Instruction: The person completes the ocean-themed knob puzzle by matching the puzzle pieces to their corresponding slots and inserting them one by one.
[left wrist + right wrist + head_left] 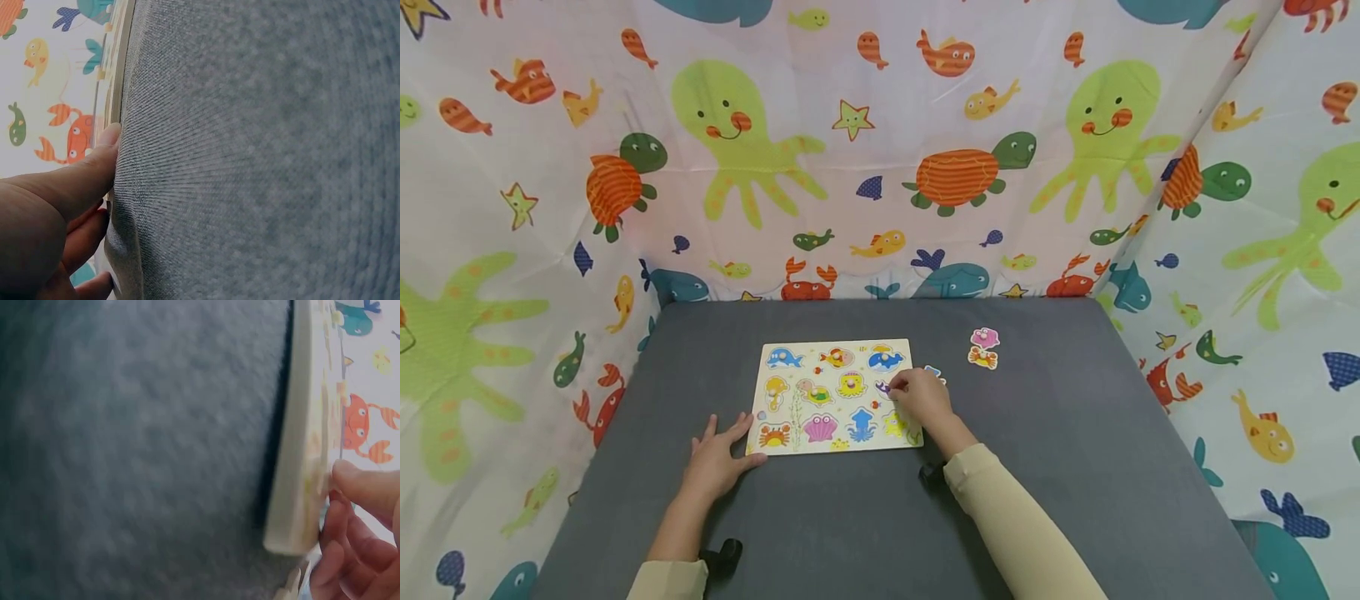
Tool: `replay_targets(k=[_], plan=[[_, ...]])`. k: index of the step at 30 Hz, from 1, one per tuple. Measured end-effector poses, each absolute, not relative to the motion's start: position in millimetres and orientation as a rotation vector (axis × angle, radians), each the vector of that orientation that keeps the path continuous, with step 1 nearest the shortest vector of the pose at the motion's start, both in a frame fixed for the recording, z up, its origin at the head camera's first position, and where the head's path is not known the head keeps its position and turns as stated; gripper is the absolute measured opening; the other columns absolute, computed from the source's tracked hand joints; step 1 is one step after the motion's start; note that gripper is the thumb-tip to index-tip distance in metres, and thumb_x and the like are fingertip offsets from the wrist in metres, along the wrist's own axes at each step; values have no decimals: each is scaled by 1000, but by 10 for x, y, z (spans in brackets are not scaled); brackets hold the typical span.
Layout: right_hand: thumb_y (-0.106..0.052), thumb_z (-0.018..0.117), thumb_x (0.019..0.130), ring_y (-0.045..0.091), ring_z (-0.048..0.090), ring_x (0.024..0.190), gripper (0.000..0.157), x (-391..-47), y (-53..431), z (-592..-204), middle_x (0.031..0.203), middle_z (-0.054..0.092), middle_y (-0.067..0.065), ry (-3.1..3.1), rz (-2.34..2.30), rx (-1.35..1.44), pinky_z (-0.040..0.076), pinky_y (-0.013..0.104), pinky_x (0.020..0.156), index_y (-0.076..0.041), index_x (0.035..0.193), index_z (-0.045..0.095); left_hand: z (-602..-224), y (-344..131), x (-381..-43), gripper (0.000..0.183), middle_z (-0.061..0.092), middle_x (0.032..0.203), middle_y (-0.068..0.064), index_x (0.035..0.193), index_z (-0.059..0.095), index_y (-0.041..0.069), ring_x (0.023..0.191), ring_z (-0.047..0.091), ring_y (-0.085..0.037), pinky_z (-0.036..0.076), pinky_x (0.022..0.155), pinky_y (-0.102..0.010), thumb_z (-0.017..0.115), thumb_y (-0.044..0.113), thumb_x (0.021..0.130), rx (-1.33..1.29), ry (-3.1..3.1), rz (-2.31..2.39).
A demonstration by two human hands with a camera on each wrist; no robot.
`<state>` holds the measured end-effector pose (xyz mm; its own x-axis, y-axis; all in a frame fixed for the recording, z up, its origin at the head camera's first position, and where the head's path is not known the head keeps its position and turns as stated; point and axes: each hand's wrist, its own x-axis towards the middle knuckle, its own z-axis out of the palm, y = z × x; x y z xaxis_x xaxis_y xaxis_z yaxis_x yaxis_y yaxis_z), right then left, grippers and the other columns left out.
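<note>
A wooden sea-animal puzzle board [797, 417] lies on the grey table. My left hand [715, 462] is at its near left corner with fingers spread, thumb along the near edge and fingertips at the left side; the thumb [84, 172] also shows against the rim in the left wrist view. Over the right side of the board, my right hand [922, 402] pinches a small puzzle piece, mostly hidden by the fingers, at a purple picture [882, 387]. In the right wrist view its thumb [362, 484] and curled fingers are beside the board's edge [294, 456].
Loose on the table to the right are a pink shell piece [985, 337] and an orange crab piece [982, 358], close together. A blue-edged piece [934, 372] shows partly behind my right hand. A curtain [880, 233] printed with sea animals surrounds the table.
</note>
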<state>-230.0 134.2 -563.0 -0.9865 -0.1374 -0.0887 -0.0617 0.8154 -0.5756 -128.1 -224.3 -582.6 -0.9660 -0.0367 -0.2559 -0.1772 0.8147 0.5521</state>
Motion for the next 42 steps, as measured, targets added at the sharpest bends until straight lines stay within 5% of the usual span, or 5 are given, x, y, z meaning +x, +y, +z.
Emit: replay_targets(k=[13,23,30,42], plan=[[-22,77,91,15,59,81,15,-2340,1477,-5607,95,69,-2,2776,-991,-267,53,30,71,-17,104,79,-5830,-2232,-1282,92,34,162,-9,156,38,18,155,0,-45,-3,119,-72,84,40,80,-181,2779,878],[-22,77,91,17,64,86,18,-2322,1738,-5553,102,74,1,2903,-1062,-234,58,36,75,-14,107,79,-5821,-2246,-1271,92,34,162,-8,157,37,17,155,0,-45,-4,118,-73,84,39,81,-170,2770,880],[-18,75,93,23,68,86,17,-2399,2007,-5560,102,75,5,2982,-1191,-125,59,39,73,-11,108,78,-5814,-2238,-1263,94,33,162,-10,157,36,17,155,-1,-46,-4,118,-73,84,41,80,-187,2756,883],[-16,76,91,31,70,101,23,-2555,2459,-5604,110,76,11,3107,-1159,194,57,48,87,-9,113,76,-5825,-2224,-1270,95,33,161,-10,157,36,17,154,-1,-46,-3,116,-75,84,44,79,-195,2759,882]])
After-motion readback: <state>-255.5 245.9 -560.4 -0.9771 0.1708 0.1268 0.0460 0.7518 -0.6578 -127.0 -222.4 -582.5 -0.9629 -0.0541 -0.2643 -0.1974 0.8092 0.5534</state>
